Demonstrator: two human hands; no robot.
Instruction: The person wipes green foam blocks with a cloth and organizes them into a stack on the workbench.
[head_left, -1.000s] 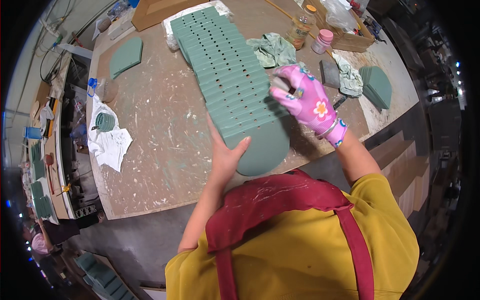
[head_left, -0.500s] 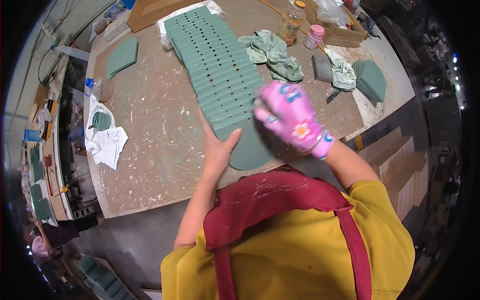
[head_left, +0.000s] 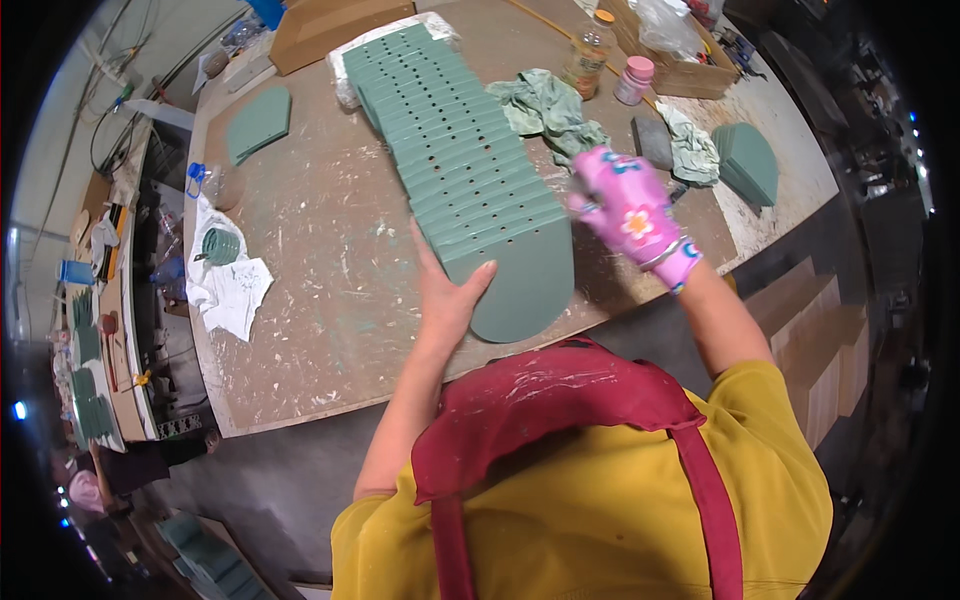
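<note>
Right now we have a long row of green pieces [head_left: 455, 165] laid overlapping like shingles on the bench [head_left: 320, 290]. Its long axis runs from the far left, near a brown box [head_left: 335, 25], down to the near right, where it ends in a rounded piece [head_left: 525, 285] close to the bench's near edge.

Our left hand [head_left: 450, 295] is bare and lies flat against the near left side of that rounded end. The fingers are spread and straight, pressing rather than gripping, with the thumb resting on the green surface.

Our right hand [head_left: 630, 210] wears a pink flowered glove and sits just off the right edge of the row, a little farther away than the left hand. Its fingers are curled loosely. Whether they hold anything we cannot tell, since the glove blurs and hides the palm. It looks apart from the pieces, not touching.

So the row lies between our two hands, and the left is the one in contact. Anything done to the near end has the left hand already bracing it, while the right comes in from the right side across the short axis.

Beyond the right hand lie green rags [head_left: 545, 110], a bottle [head_left: 588, 45], a pink jar [head_left: 634, 80] and a small stack of green pieces [head_left: 750, 160].
</note>
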